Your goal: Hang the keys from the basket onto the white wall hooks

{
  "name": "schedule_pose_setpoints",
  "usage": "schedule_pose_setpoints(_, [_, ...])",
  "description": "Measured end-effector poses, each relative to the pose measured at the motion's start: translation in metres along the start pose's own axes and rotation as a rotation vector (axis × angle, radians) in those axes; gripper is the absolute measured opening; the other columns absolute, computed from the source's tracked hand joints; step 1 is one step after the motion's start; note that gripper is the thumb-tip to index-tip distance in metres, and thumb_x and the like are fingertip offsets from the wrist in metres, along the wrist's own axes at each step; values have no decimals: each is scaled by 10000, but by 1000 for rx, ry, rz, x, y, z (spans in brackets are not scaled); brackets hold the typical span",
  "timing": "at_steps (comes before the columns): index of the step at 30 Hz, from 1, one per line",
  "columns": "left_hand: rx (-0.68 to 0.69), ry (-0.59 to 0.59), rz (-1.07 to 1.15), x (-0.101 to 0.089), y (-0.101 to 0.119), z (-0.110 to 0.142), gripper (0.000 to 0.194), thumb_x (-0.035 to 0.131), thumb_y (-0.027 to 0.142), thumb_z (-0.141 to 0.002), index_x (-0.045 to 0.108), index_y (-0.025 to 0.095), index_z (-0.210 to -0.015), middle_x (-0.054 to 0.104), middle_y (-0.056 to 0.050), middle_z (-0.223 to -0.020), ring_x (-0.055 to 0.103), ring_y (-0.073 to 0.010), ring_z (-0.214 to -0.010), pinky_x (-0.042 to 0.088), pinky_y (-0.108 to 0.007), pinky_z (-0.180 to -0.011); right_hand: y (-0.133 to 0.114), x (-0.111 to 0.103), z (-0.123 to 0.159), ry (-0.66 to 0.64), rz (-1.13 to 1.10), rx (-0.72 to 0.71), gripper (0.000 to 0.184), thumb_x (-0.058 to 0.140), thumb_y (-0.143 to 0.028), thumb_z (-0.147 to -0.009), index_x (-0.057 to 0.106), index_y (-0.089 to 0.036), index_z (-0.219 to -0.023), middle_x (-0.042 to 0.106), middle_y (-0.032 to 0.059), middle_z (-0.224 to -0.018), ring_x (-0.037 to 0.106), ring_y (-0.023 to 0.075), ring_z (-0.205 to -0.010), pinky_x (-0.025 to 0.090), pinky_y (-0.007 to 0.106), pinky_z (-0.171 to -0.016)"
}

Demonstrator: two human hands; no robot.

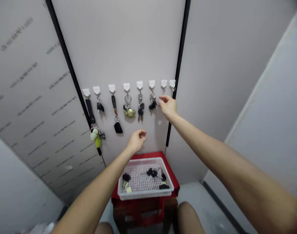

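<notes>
My right hand (168,106) is raised at the wall, just right of a bunch of keys (152,104) that hangs from a white hook (151,84). Its thumb and forefinger point toward these keys with a small gap between them; whether a fingertip touches a key is hard to tell. Lower down, my left hand (137,140) hovers in front of the wall, fingers loosely bent and apart, holding nothing. Beneath it a white plastic basket (146,196) contains several keys with black heads (152,173) and a black key fob (164,186).
Several hooks line the wall. Left of my right hand hang keys with a gold fish-shaped charm (130,112), a black fob on a strap (118,127), and a black strap (90,111) with a green charm (97,141). A red-covered stool (174,185) supports the basket between my knees.
</notes>
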State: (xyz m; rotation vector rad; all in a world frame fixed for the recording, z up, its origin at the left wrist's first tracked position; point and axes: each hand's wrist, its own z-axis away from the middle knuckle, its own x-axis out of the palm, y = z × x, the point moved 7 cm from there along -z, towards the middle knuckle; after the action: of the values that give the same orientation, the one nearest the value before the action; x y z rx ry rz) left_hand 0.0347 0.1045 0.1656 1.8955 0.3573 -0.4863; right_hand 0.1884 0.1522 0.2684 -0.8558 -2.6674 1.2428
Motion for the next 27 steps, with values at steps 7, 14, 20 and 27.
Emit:
schedule_pose_setpoints(7, [-162, -280, -159, 80, -94, 55, 264, 453, 71, -568, 511, 119, -822, 561, -36, -784, 499, -95, -702, 385, -208, -666, 61, 37, 157, -860, 350, 3, 217, 414, -134, -592, 569, -139, -744, 590, 21, -672, 508, 91, -598, 370, 191, -577])
schedule_pose_setpoints(14, [-77, -327, -570, 102, -116, 84, 313, 442, 129, -567, 516, 153, -870, 535, -58, -885, 453, -157, -843, 329, -241, -748, 111, 40, 236, -1142, 907, -183, 225, 439, -267, -623, 587, -159, -755, 585, 93, -792, 456, 211, -829, 291, 317, -697])
schedule_pose_setpoints(20, [-147, -317, -535, 103, -121, 83, 347, 427, 134, -556, 501, 144, -895, 553, -59, -842, 471, -148, -794, 343, -219, -681, 113, 43, 242, -1041, 900, -167, 251, 358, -301, -698, 572, -187, -763, 574, 65, -799, 435, 203, -830, 222, 361, -729])
schedule_pose_setpoints(27, [-294, -358, -365, 97, -125, 87, 136, 466, 108, -504, 561, 116, -602, 554, -44, -596, 488, -155, -617, 340, -245, -563, 105, 48, 242, -1012, 822, -214, 156, 410, -190, -632, 562, -163, -613, 577, 50, -683, 456, 169, -748, 205, 360, -750])
